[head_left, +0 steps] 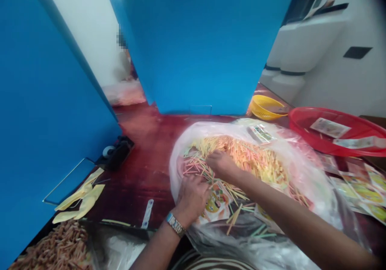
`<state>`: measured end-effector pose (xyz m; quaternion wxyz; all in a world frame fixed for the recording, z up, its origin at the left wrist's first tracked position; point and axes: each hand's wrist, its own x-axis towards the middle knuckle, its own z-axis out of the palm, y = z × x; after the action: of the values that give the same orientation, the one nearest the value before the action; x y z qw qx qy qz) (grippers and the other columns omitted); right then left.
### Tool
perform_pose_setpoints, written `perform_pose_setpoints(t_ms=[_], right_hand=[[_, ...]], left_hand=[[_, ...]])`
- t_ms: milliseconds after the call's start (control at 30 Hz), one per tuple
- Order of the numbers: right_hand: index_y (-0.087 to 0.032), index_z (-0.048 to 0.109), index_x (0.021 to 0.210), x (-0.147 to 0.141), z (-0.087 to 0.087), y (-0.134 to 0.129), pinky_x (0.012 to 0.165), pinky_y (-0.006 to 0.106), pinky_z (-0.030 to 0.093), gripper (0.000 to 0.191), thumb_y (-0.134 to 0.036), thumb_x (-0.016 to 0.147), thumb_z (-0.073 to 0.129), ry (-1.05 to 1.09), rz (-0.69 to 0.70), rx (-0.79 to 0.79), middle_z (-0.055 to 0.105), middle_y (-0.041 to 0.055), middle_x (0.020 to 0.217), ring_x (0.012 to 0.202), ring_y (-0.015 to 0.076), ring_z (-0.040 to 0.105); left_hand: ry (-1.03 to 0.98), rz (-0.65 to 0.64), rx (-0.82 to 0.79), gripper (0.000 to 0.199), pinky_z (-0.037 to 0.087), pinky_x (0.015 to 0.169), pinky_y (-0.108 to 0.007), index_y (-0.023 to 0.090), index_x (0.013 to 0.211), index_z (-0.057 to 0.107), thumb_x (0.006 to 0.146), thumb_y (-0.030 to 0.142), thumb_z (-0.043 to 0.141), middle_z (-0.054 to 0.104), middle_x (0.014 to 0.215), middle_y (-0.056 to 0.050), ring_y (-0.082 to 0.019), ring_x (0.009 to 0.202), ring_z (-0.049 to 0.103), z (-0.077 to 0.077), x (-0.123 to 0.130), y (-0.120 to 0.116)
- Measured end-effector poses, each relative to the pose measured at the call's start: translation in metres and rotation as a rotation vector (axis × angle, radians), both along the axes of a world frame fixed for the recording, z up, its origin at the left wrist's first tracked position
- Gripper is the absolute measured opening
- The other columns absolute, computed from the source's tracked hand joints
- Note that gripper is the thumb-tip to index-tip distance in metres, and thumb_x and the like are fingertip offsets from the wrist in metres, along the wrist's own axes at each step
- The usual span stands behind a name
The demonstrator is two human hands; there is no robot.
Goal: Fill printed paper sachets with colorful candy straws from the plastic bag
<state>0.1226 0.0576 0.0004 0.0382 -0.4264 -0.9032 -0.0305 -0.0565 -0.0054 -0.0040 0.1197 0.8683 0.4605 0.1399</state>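
Note:
A large clear plastic bag (187, 139) lies spread wide on the table, heaped with thin pastel snack sticks (250, 153) in pink, yellow, orange and green. My right hand (221, 165) reaches into the left part of the heap, its fingers curled down among the sticks. Just nearer to me, my left hand (193, 195), with a metal watch (175, 224) on its wrist, has bent fingers over the sticks; what they hold is hidden. A printed packet (217, 206) with a cartoon picture lies right beside the left hand, with loose sticks around it.
Blue partition boards (199, 53) stand behind and to the left. A tape dispenser (116, 153) and yellow strips (81, 199) lie left. Brown snack pieces (57, 248) fill the lower left corner. At right are a red basin (307, 119), a yellow basket (267, 107) and printed packets (366, 187).

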Motion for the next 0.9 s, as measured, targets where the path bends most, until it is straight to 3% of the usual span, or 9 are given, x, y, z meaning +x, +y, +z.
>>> perform_pose_setpoints(t_ms=[100,200,300,400,533,667,733,800,900], right_hand=[[-0.014,0.065,0.085,-0.057,-0.006,0.067,0.069,0.030,0.039,0.014,-0.011,0.080,0.052,-0.064,0.106,-0.045,0.065,0.0098,0.091,0.090,0.0226,0.054],[-0.012,0.066,0.081,-0.088,-0.016,0.106,0.070,0.032,0.041,0.014,-0.007,0.076,0.054,-0.105,0.184,-0.090,0.066,0.0110,0.091,0.089,0.0238,0.057],[-0.011,0.066,0.074,-0.098,-0.021,0.119,0.069,0.033,0.043,0.015,-0.004,0.076,0.052,-0.122,0.217,-0.142,0.067,0.0118,0.084,0.081,0.0225,0.061],[-0.011,0.065,0.077,-0.091,-0.014,0.116,0.075,0.032,0.043,0.016,-0.004,0.077,0.051,-0.076,0.231,-0.174,0.067,0.0118,0.089,0.084,0.0205,0.060],[-0.011,0.063,0.084,-0.053,0.008,0.088,0.079,0.031,0.043,0.017,-0.006,0.082,0.047,0.048,0.157,-0.192,0.065,0.0127,0.092,0.086,0.0182,0.058],[-0.014,0.058,0.084,-0.003,0.022,0.025,0.059,0.024,0.044,0.031,-0.026,0.094,0.031,0.312,-0.004,-0.321,0.061,0.0044,0.073,0.063,0.0125,0.054],[-0.015,0.057,0.082,0.009,0.020,-0.012,0.051,0.022,0.041,0.036,-0.039,0.093,0.033,0.772,-0.140,-0.574,0.057,0.0009,0.065,0.055,0.0108,0.050],[-0.016,0.057,0.080,0.009,0.014,-0.044,0.052,0.023,0.042,0.035,-0.046,0.088,0.041,1.181,-0.273,-0.707,0.057,0.0006,0.066,0.055,0.0109,0.050],[-0.017,0.058,0.085,-0.002,0.003,-0.074,0.066,0.028,0.046,0.033,-0.047,0.085,0.046,1.410,-0.429,-0.528,0.060,0.0036,0.077,0.068,0.0143,0.055]], left_hand=[[0.085,-0.028,-0.078,0.022,0.039,0.083,-0.043,0.023,0.102,0.064,0.085,0.031,0.051,0.062,0.102,-0.007,-0.025,0.094,0.052,-0.003,0.002,-0.007],[0.103,-0.058,-0.122,0.028,0.039,0.082,-0.042,0.023,0.106,0.061,0.082,0.036,0.056,0.061,0.104,-0.007,-0.025,0.095,0.051,-0.007,0.000,-0.009],[0.087,-0.068,-0.143,0.032,0.038,0.083,-0.042,0.024,0.112,0.059,0.083,0.036,0.056,0.061,0.105,-0.006,-0.025,0.096,0.052,-0.010,-0.001,-0.009],[0.059,-0.066,-0.166,0.037,0.039,0.083,-0.044,0.028,0.118,0.056,0.081,0.035,0.057,0.062,0.104,-0.005,-0.025,0.095,0.052,-0.012,-0.003,-0.008],[-0.102,-0.026,-0.153,0.028,0.040,0.088,-0.046,0.024,0.109,0.061,0.082,0.028,0.054,0.060,0.108,-0.007,-0.026,0.099,0.051,-0.014,-0.007,-0.005],[-0.549,0.114,-0.163,0.029,0.034,0.099,-0.044,0.016,0.109,0.059,0.085,0.021,0.044,0.054,0.119,-0.012,-0.026,0.113,0.046,-0.009,-0.002,0.001],[-0.830,0.141,-0.393,0.031,0.038,0.097,-0.041,0.016,0.113,0.057,0.085,0.024,0.046,0.057,0.116,-0.011,-0.024,0.110,0.050,-0.002,0.010,0.004],[-1.070,0.098,-0.746,0.033,0.044,0.089,-0.035,0.017,0.114,0.055,0.083,0.026,0.051,0.060,0.110,-0.008,-0.020,0.100,0.056,0.004,0.027,0.003],[-1.271,0.037,-1.061,0.037,0.047,0.080,-0.029,0.019,0.112,0.055,0.075,0.022,0.058,0.062,0.104,-0.006,-0.016,0.089,0.060,0.010,0.055,-0.004]])
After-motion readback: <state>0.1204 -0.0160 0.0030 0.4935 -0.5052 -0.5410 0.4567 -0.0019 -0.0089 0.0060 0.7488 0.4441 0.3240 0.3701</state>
